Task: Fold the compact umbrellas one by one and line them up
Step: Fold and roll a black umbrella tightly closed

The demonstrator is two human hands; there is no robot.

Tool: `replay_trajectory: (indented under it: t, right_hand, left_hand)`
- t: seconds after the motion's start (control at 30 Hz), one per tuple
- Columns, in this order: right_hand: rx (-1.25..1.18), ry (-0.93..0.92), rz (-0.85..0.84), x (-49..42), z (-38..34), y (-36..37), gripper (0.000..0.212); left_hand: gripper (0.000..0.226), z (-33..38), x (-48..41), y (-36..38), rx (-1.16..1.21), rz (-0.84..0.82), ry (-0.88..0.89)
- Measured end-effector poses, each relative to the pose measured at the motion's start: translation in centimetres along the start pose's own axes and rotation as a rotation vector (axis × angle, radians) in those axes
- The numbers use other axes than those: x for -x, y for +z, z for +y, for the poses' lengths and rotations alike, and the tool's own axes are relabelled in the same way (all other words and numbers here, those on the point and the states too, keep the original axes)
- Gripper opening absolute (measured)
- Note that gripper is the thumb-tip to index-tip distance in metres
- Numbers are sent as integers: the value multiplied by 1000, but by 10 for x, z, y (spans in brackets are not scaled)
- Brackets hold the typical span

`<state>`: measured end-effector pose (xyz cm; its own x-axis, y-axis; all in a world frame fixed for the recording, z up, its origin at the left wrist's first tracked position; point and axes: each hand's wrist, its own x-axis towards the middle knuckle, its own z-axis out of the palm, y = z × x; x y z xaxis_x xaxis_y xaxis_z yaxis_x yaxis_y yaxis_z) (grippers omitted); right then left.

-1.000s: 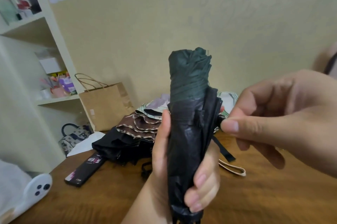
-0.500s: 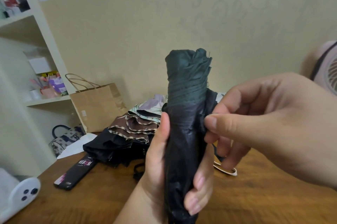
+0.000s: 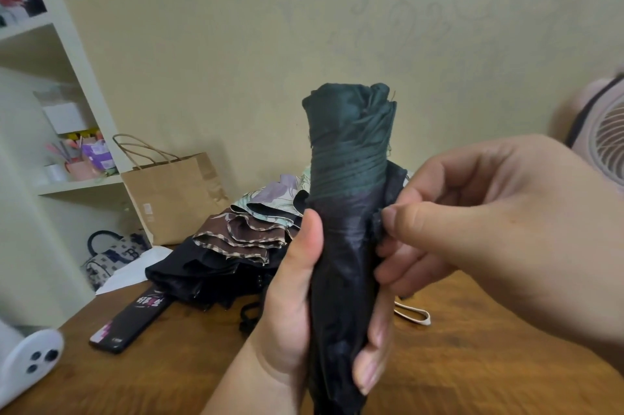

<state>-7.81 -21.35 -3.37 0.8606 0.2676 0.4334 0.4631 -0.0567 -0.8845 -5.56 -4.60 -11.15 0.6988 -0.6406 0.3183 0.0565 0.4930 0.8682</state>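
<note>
since a second ago the right hand [image 3: 499, 232] has closed in, thumb and fingers now pinching the strap [image 3: 376, 229] against the rolled umbrella [image 3: 344, 212]. left hand [image 3: 293, 306] grips it upright, near centre above the table [image 3: 472, 364]; unfolded umbrellas [image 3: 233, 245] lie far left.

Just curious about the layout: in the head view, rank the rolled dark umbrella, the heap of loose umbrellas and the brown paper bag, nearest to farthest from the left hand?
1. The rolled dark umbrella: gripped in the left hand.
2. The heap of loose umbrellas: on the table just behind it.
3. The brown paper bag: farthest, back by the wall.
</note>
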Motion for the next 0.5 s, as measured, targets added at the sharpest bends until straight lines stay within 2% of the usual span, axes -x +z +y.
replay_trajectory:
  t: [0.1, 0.2, 0.37, 0.5]
  right_hand:
    - [64, -35, 42, 0, 4, 0, 5]
    - [76, -41, 57, -1, 3, 1, 6]
    - [34, 38, 57, -2, 2, -3, 20]
    - [126, -2, 55, -1, 5, -3, 14]
  left_hand:
    - [76, 0, -1, -1, -45, 1, 9]
    - [75, 1, -1, -3, -79, 82, 73]
    - [79, 2, 0, 0, -221, 249, 139]
    - [84, 3, 0, 1, -310, 320, 209]
